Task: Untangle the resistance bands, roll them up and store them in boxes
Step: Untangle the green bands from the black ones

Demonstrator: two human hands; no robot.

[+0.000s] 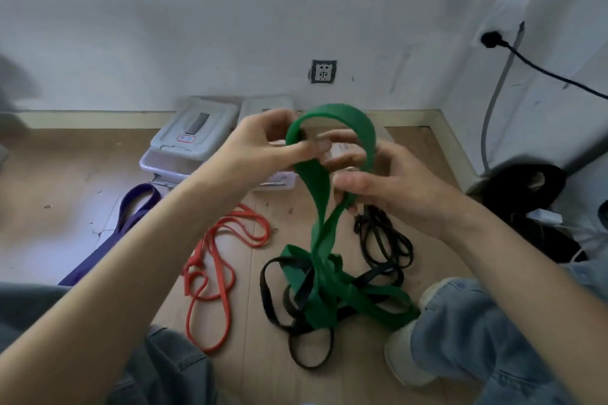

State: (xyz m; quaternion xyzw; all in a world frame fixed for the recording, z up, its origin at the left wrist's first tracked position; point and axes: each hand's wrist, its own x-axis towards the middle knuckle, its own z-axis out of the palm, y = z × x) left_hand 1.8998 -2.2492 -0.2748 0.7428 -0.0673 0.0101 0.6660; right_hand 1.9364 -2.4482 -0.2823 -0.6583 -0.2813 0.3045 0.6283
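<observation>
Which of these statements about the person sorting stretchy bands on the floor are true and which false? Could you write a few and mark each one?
1. Both hands grip the wide green rubber band. True: the left hand and the right hand hold its raised loop.
2. The green band's lower end lies free of everything. False: it is tangled with a black rubber band on the wooden floor.
3. The thin orange rubber band lies on the floor, in neither hand. True.
4. The purple rubber band is already in a box. False: it lies on the floor, left of the orange one.
5. The grey plastic box by the wall has a lid on top. True.
</observation>
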